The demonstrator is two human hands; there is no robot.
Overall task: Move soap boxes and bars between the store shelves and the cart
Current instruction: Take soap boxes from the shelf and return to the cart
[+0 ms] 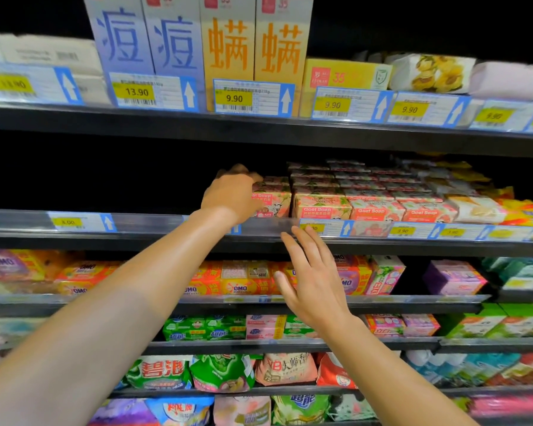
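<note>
Pink Goat Soap boxes stand in stacked rows on the middle shelf point(166, 238). My left hand point(231, 192) reaches over the shelf's clear front rail and its fingers curl round the leftmost stack of Goat Soap boxes point(274, 198). More Goat Soap boxes point(323, 207) fill the shelf to the right of it. My right hand point(311, 275) hovers lower, in front of the shelf edge, with fingers spread and nothing in it. No cart is in view.
The middle shelf to the left of my left hand is dark. Tall blue and orange soap boxes point(197, 47) stand on the top shelf above price tags. OMO soap packs point(83, 278) and bagged detergents point(163, 370) fill the lower shelves.
</note>
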